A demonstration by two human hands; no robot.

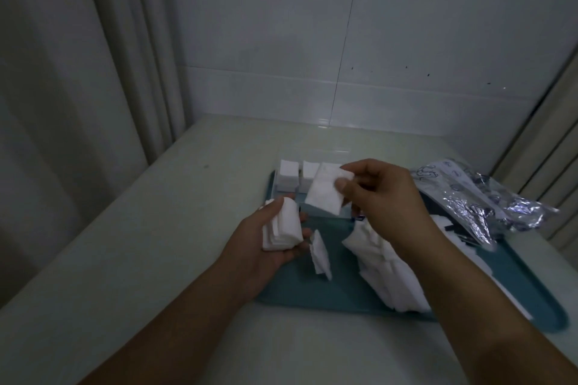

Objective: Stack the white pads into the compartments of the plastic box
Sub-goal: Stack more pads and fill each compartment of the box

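Head view: the left hand (269, 247), fingers curled, grips a stack of white pads (281, 228) above the teal tray (291, 294). The right hand (381, 194) pinches a single pad (325, 194) in front of the plastic box (289, 178) at the tray's far edge. Loose pads (387, 272) lie on the tray.

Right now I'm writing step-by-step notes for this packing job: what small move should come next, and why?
Probably lay the single pad pinched by the right hand onto the small stack gripped in the left hand: the two hands hover close together in front of the plastic box.
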